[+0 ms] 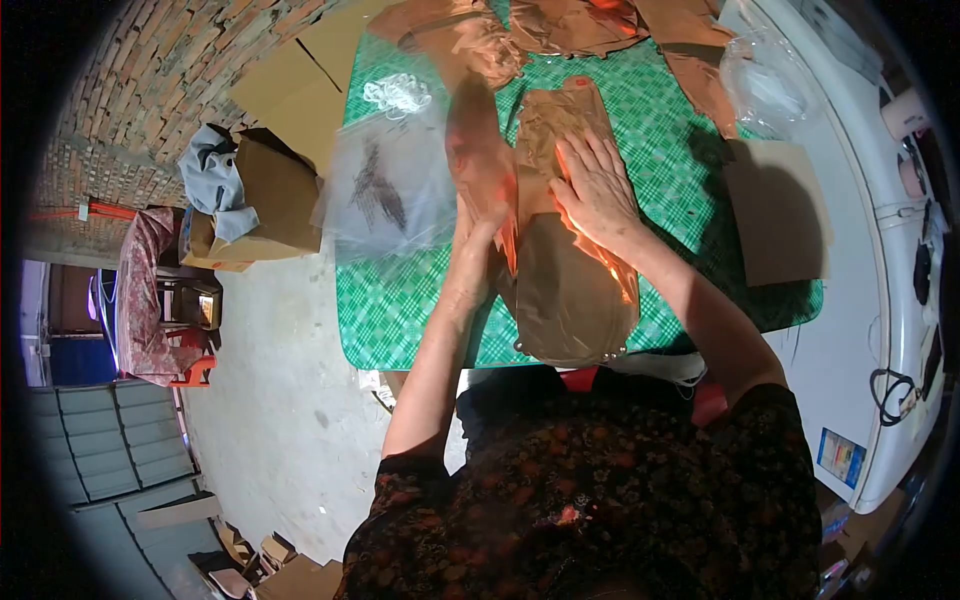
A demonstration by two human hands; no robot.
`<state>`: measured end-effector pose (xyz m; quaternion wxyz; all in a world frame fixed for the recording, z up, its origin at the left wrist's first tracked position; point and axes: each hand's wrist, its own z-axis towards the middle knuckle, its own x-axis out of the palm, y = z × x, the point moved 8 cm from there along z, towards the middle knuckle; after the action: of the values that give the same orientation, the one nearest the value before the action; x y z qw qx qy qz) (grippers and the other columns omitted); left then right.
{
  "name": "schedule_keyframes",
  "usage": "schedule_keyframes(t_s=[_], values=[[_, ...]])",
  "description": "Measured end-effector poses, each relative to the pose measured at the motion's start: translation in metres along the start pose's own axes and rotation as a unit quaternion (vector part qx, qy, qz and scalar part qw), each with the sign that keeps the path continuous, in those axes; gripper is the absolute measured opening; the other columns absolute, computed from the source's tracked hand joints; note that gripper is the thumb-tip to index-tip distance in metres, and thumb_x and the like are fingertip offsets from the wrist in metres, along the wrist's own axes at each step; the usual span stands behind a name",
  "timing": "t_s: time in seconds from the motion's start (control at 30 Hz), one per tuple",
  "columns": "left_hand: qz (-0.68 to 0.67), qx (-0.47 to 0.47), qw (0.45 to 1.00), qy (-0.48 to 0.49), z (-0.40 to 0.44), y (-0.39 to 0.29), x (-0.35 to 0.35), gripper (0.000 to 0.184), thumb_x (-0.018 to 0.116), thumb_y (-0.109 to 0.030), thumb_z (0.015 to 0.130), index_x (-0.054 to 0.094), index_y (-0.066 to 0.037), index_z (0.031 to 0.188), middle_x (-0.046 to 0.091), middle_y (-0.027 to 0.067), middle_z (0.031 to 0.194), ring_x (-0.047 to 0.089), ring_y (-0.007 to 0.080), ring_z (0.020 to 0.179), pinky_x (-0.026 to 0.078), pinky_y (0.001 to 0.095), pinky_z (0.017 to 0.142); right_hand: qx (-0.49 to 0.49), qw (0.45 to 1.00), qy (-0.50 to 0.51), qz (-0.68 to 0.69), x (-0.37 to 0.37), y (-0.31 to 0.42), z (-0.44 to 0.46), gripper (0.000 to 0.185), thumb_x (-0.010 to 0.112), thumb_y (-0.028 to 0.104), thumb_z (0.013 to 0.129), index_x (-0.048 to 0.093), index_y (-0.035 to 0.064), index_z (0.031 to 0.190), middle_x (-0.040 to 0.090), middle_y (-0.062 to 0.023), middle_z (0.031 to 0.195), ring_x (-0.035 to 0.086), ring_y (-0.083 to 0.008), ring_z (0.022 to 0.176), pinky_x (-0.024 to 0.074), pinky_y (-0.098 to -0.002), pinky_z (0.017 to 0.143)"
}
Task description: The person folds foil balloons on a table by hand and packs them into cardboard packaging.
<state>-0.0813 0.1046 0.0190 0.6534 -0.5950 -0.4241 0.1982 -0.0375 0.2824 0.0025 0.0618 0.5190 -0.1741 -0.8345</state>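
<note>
A long piece of shiny copper-brown fabric [575, 300], perhaps a folded garment, lies lengthwise on a green checked tablecloth [400, 320] in front of me. My right hand [598, 190] rests flat on its upper right part, fingers stretched out. My left hand [478, 240] grips a raised sheer flap [475, 150] of the same fabric along the left side; the thumb shows, while the other fingers are mostly hidden behind it. Small bead-like bits line the near edge of the fabric. Just left of the flap is a stack of clear plastic bags [390, 195].
More copper fabric [580, 25] spreads along the table's far side. White string [397, 95] lies at the far left, a clear plastic bundle [765, 90] at the far right. A cardboard sheet [780, 215] overlaps the right edge, beside a white appliance [870, 330]. A cardboard box [275, 190] stands left.
</note>
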Motion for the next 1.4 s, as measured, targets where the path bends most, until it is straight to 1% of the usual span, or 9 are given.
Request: schedule_keyframes(t_s=[0.1, 0.3, 0.73, 0.83, 0.87, 1.07, 1.2, 1.33, 1.4], values=[[-0.026, 0.001, 0.997, 0.072, -0.001, -0.004, 0.015, 0.096, 0.061, -0.034, 0.099, 0.001, -0.011, 0.17, 0.013, 0.0147, 0.174, 0.013, 0.0271, 0.161, 0.016, 0.0409, 0.128, 0.006, 1.0, 0.003, 0.001, -0.002, 0.002, 0.0, 0.061, 0.053, 0.034, 0.103, 0.045, -0.0012, 0.153, 0.044, -0.0203, 0.16, 0.029, -0.0385, 0.154, 0.0164, -0.0513, 0.129], [0.021, 0.061, 0.987, 0.145, 0.002, -0.015, 0.043, 0.107, 0.059, -0.046, 0.101, -0.018, -0.01, 0.167, -0.007, 0.0164, 0.177, -0.001, 0.0297, 0.163, 0.009, 0.0402, 0.13, 0.007, 0.999, -0.034, 0.018, -0.004, 0.0, 0.002, 0.059, 0.05, 0.034, 0.105, 0.047, -0.0029, 0.15, 0.046, -0.0222, 0.158, 0.029, -0.0402, 0.154, 0.0168, -0.0518, 0.129], [0.334, 0.082, 0.93, 0.128, 0.016, 0.012, 0.059, 0.086, 0.024, -0.058, 0.111, -0.002, 0.003, 0.166, -0.002, 0.0254, 0.174, -0.008, 0.0373, 0.162, 0.001, 0.0432, 0.131, -0.08, 0.992, -0.085, -0.047, -0.022, 0.001, 0.001, 0.063, 0.043, 0.031, 0.106, 0.031, -0.0033, 0.158, 0.034, -0.0312, 0.16, 0.031, -0.0447, 0.152, 0.0266, -0.0503, 0.126], [0.358, 0.085, 0.921, 0.127, 0.018, 0.016, 0.058, 0.088, 0.025, -0.063, 0.11, -0.002, -0.001, 0.167, -0.005, 0.0193, 0.175, -0.005, 0.0341, 0.162, 0.004, 0.044, 0.131, 0.137, 0.893, -0.084, 0.42, -0.046, -0.007, 0.002, 0.066, 0.041, 0.031, 0.109, 0.022, -0.0021, 0.162, 0.031, -0.0304, 0.164, 0.03, -0.0411, 0.154, 0.0292, -0.0443, 0.125], [0.361, 0.079, 0.92, 0.129, 0.02, 0.018, 0.056, 0.09, 0.026, -0.066, 0.109, -0.003, -0.004, 0.168, -0.008, 0.016, 0.176, -0.004, 0.0321, 0.162, 0.005, 0.0441, 0.131, 0.133, 0.896, -0.094, 0.414, -0.045, -0.01, 0.001, 0.067, 0.04, 0.032, 0.11, 0.019, -0.0018, 0.163, 0.03, -0.0296, 0.165, 0.031, -0.0406, 0.154, 0.0296, -0.0435, 0.124], [0.16, -0.002, 0.98, 0.118, 0.0, -0.007, 0.057, 0.086, 0.032, -0.061, 0.111, 0.005, -0.004, 0.168, 0.007, 0.0163, 0.176, 0.007, 0.0278, 0.162, 0.008, 0.0398, 0.131, 0.057, 0.929, -0.111, 0.349, -0.048, -0.01, -0.003, 0.067, 0.048, 0.029, 0.109, 0.02, 0.0025, 0.165, 0.033, -0.0261, 0.166, 0.04, -0.042, 0.149, 0.0356, -0.0428, 0.12], [0.178, 0.023, 0.975, 0.128, -0.011, -0.004, 0.042, 0.075, 0.045, -0.034, 0.109, 0.013, 0.004, 0.166, 0.028, 0.023, 0.169, 0.03, 0.0305, 0.155, 0.025, 0.0395, 0.126, 0.06, 0.963, -0.012, 0.262, -0.035, -0.012, -0.002, 0.044, 0.055, 0.029, 0.107, 0.057, 0.0069, 0.145, 0.064, -0.0205, 0.135, 0.057, -0.04, 0.128, 0.0461, -0.0427, 0.107], [0.454, 0.075, 0.887, 0.047, -0.049, -0.015, 0.012, 0.075, 0.071, -0.031, 0.101, 0.037, 0.0, 0.16, 0.05, 0.0229, 0.155, 0.048, 0.0319, 0.144, 0.037, 0.0396, 0.119, -0.015, 0.978, -0.095, 0.185, -0.026, -0.017, -0.003, 0.039, 0.057, 0.028, 0.105, 0.063, 0.0072, 0.138, 0.067, -0.0168, 0.125, 0.059, -0.0372, 0.121, 0.0481, -0.0434, 0.102], [0.55, 0.14, 0.823, -0.015, -0.072, -0.024, 0.01, 0.059, 0.081, -0.027, 0.09, 0.059, 0.001, 0.137, 0.065, 0.0189, 0.115, 0.06, 0.0385, 0.109, 0.048, 0.0466, 0.097, -0.011, 0.976, -0.104, 0.189, -0.025, -0.017, -0.004, 0.043, 0.058, 0.028, 0.104, 0.06, 0.0065, 0.141, 0.067, -0.0177, 0.124, 0.058, -0.0367, 0.122, 0.0465, -0.0442, 0.103]])
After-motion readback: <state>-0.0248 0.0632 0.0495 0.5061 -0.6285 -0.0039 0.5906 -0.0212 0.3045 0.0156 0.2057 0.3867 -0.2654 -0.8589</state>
